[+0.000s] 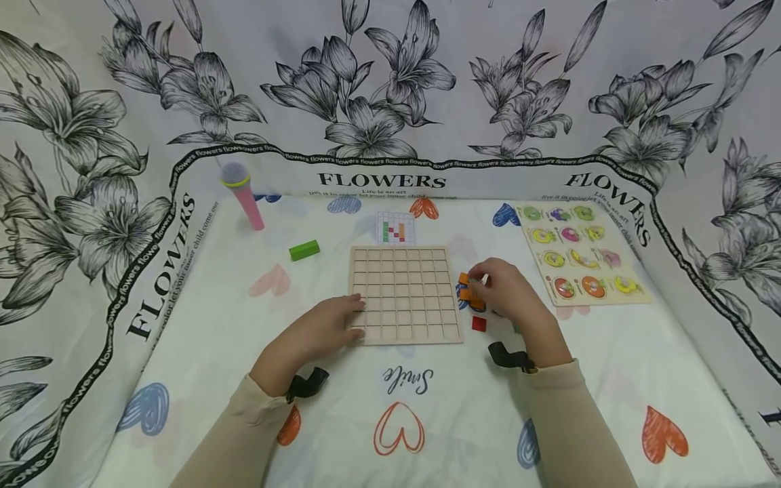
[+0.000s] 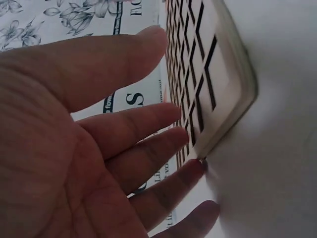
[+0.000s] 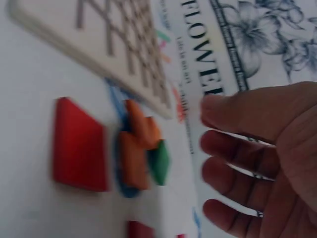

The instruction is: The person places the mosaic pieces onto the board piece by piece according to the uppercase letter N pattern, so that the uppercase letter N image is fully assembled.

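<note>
A square wooden grid board [image 1: 405, 285] lies flat on the tablecloth. At its left edge is my left hand [image 1: 326, 325], fingers extended and fingertips touching the board's side. My right hand [image 1: 509, 291] hovers just right of the board, over a small cluster of orange blocks [image 1: 465, 294]. In the right wrist view its thumb and fingers stand apart, holding nothing, beside the blurred orange blocks. A red block [image 3: 79, 144] lies nearer the wrist, and a green block [image 3: 159, 162] touches or sits close behind the orange ones. Part of the cluster is hidden by my right hand in the head view.
Behind the board lies a card with a coloured grid pattern [image 1: 395, 230]. A green bar [image 1: 304, 250] and a pink toy microphone [image 1: 249, 203] are at the back left. A board of fruit pictures [image 1: 582, 236] lies at the right. Flower-printed cloth surrounds the table.
</note>
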Available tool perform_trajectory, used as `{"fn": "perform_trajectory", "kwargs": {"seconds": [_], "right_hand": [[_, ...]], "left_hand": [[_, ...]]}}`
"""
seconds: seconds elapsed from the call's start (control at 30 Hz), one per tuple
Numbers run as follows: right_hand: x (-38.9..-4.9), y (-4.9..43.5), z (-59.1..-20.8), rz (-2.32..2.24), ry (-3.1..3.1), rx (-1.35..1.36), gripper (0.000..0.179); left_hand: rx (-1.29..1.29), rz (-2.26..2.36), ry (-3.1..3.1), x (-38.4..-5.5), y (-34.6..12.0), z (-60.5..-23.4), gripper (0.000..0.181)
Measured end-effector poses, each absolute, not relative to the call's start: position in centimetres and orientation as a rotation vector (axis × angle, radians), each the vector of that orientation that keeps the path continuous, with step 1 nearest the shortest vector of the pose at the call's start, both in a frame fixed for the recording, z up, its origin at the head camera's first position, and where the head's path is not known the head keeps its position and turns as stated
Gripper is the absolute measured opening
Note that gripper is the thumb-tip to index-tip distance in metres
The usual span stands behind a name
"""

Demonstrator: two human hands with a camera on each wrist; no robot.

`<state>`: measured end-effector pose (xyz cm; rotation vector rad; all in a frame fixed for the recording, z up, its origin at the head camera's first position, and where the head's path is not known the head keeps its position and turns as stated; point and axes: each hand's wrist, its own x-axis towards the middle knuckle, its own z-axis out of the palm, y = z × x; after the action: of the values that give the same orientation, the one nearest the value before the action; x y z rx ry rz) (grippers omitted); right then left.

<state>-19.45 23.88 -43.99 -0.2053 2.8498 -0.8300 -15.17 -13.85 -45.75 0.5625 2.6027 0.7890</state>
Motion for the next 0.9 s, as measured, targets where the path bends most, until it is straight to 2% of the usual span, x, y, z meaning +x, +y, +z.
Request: {"fn": "perform_trajectory", "kwargs": {"seconds": [0.13,0.4,0.5,0.7,0.9], "right_hand": [[-19.6,23.4,-45.6,-0.759,2.767,-0.179,0.024],[-19.6,23.1,-46.6,-0.707,2.768,-0.146,0.028],[-19.6,23.1,-46.8,-0.763,2.753,-0.129,0.024],[-19.6,22.2,-45.7,-0.936,2.823,-0.159,0.012],[-21.8,18.9,-44.9,-1.042,2.827,-0.302,0.012]], "left_hand": [[0.579,0.736,2.633,-14.9,-13.7,-46.0,0.057],[0.544,0.707,2.713,-14.3,-13.7,-46.2,0.058],[0.536,0.719,2.719,-14.2,-13.7,-46.1,0.058],[0.534,0.736,2.713,-14.0,-13.5,-45.7,0.056],[0.522,0.742,2.709,-14.1,-13.4,-46.0,0.057]]}}
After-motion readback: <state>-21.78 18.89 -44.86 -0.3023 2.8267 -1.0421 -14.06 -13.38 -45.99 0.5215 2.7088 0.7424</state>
